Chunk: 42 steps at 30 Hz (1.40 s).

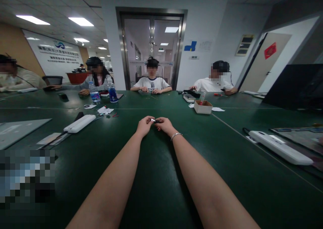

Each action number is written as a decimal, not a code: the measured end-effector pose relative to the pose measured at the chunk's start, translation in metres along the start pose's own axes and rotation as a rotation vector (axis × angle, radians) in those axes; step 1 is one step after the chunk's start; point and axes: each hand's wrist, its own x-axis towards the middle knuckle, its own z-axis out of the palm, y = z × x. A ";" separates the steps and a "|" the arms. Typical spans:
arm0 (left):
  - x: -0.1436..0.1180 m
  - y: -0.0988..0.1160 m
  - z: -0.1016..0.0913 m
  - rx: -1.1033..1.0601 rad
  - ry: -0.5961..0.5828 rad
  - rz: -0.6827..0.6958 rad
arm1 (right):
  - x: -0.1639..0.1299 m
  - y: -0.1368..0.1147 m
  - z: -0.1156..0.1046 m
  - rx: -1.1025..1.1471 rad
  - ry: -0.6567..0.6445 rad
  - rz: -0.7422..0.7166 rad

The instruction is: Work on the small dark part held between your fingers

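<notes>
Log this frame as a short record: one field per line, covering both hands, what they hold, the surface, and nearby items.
left hand: fingers pinched on one end of the small part
right hand: fingers pinched on the other end; bracelet on the wrist
small part: tiny, white and dark, held between both hands just above the table; too small to identify
table: dark green
to the left: white power strip
ahead right: small cardboard box
far side: other people seated, busy with their own hands
</notes>
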 end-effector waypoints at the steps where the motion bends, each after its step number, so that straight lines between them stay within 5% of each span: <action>1: 0.000 -0.001 0.000 0.006 0.007 -0.004 | -0.001 -0.001 0.000 0.020 0.004 0.003; 11: 0.000 -0.001 -0.002 0.005 0.024 -0.053 | -0.009 -0.011 -0.010 0.395 0.010 0.093; 42: -0.003 0.005 -0.002 0.139 0.034 -0.090 | -0.009 -0.008 -0.019 0.499 -0.043 0.090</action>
